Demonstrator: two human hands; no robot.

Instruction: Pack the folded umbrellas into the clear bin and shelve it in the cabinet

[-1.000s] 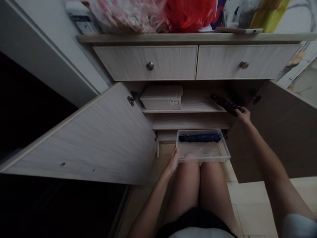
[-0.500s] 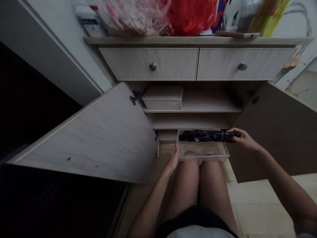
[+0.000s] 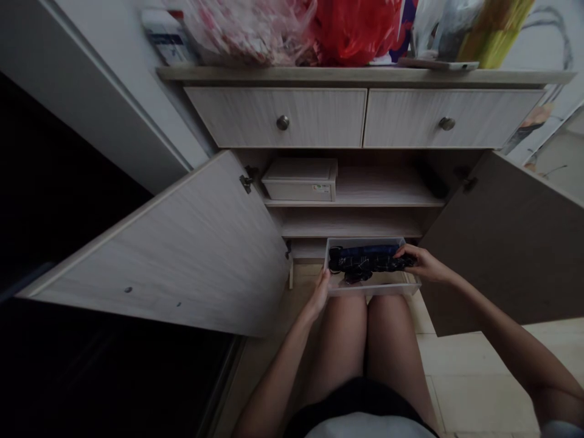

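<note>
Low woodgrain cabinet [image 3: 365, 74], both doors [image 3: 173, 243] swung wide, two drawers [image 3: 237, 115] with little metal knobs [image 3: 283, 123], white lidded box [image 3: 299, 180] on the shelf, red plastic bag [image 3: 356, 33] piled on top, beige floor tiles [image 3: 474, 377] below.

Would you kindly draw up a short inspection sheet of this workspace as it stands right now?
Surface: pale wood-grain cabinet shelf, with pale floor tiles below.
Job's things: white plastic tray holding a navy folded umbrella and a dark patterned folded umbrella.
Clutter: lidded white box and dark object on the shelf; red plastic bag on the cabinet top.
Hands: left hand grips the tray's near left corner; right hand has its fingers on the patterned umbrella.
Cables: nothing seen.
Surroundings: both cabinet doors stand open, below two closed drawers.
</note>
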